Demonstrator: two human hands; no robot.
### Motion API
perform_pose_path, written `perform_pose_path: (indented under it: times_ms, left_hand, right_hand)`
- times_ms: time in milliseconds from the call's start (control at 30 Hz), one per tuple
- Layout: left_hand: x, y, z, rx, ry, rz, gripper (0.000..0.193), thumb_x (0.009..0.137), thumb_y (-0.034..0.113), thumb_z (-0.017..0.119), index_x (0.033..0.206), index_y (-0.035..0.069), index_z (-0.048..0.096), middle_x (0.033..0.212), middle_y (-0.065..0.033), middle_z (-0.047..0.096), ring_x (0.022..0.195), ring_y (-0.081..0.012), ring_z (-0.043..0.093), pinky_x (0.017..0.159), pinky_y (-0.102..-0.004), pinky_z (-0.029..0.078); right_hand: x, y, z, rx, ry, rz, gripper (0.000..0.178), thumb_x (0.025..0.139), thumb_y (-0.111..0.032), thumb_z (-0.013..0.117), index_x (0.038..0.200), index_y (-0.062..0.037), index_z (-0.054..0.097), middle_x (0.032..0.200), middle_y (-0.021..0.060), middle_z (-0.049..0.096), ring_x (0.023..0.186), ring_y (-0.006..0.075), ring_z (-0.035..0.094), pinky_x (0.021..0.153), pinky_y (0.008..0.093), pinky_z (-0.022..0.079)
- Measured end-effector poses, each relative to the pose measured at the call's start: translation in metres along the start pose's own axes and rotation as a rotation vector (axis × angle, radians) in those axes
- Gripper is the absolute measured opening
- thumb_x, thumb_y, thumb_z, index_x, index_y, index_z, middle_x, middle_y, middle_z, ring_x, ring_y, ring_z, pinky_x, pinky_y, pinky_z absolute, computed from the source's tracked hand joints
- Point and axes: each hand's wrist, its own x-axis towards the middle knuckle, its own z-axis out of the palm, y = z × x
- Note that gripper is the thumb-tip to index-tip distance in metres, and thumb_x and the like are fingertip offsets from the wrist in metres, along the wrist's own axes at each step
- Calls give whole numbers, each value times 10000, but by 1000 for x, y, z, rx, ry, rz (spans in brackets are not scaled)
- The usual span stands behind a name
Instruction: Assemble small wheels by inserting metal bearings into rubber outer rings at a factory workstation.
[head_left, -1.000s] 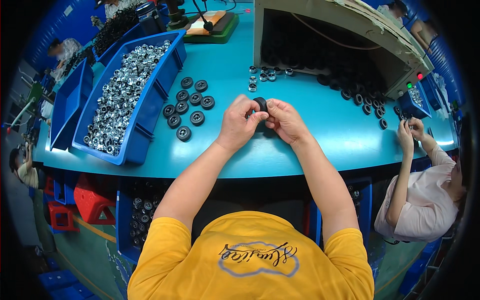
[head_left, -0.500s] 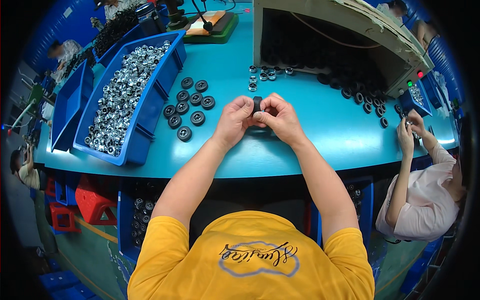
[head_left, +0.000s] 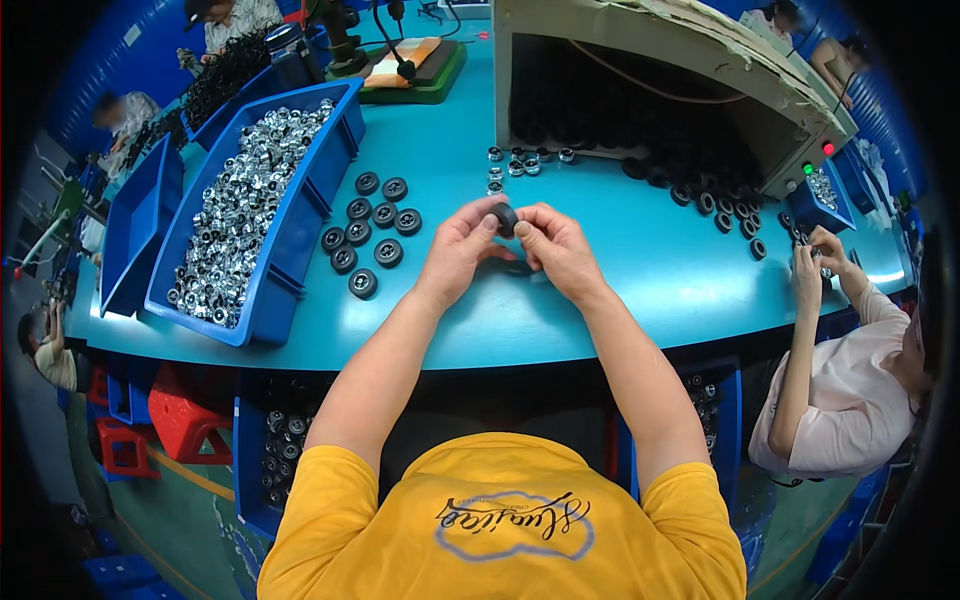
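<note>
Closest, a yellow shirt (head_left: 500, 520) is seen at the lower edge, and from its sleeves both bare forearms (head_left: 385, 355) are stretched over a blue table (head_left: 600, 325). Below the table's front edge, at the left, dark wheels (head_left: 285, 440) are kept in a blue crate (head_left: 240, 440).

Above the tabletop, a black tyre (head_left: 505, 219) is held between the left hand (head_left: 456, 255) and the right hand (head_left: 562, 253). By the left hand it is gripped from the side with thumb and fingers; by the right hand it is pinched narrowly, the thumb laid near its edge. Compared with half a second ago, when it was shown almost edge-on, the tyre is now tilted. From this it may be judged that the piece is being turned in the fingers and remains in work, since it is released by neither hand. Whether a hub is seated inside cannot be told.

To the left, ten assembled wheels (head_left: 384, 215) are laid in a loose group. Just beyond the hands, a few chrome hubs (head_left: 517, 168) are set out. Farther left, a blue bin (head_left: 278, 275) is heaped with similar hubs.

To the right, loose tyres (head_left: 724, 215) are spread before a pale box (head_left: 795, 170); near it, small parts are handled by a co-worker's hands (head_left: 806, 275). At the far side, a cloth (head_left: 402, 62) is laid on a green base (head_left: 440, 88).
</note>
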Motion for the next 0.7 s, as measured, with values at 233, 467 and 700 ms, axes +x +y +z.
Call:
perform_pose_path:
  times_ms: [233, 467, 700]
  left_hand:
    - [11, -3, -12, 128, 132, 67, 282, 963, 266, 736, 1052, 16, 640, 935, -45, 660, 790, -124, 633, 760, -326, 596]
    - [13, -5, -15, 133, 42, 38, 255, 958, 269, 744, 993, 46, 626, 898, -24, 640, 808, -120, 641, 776, -336, 600]
    - [15, -5, -15, -85, -41, -86, 258, 1049, 293, 599, 1061, 36, 617, 973, -55, 654, 868, -154, 651, 843, -381, 588]
  right_hand:
    - [36, 4, -36, -581, 252, 31, 205, 910, -200, 730, 1066, -67, 741, 958, 90, 682, 828, 200, 663, 724, 328, 535]
    - [100, 27, -86, -1153, 523, -191, 237, 847, -135, 749, 1081, -123, 718, 1110, 147, 617, 1028, 356, 642, 915, 449, 540]
    - [92, 36, -97, -1165, 452, -236, 218, 828, -119, 779, 1010, -81, 662, 1059, 138, 610, 999, 338, 633, 890, 434, 540]
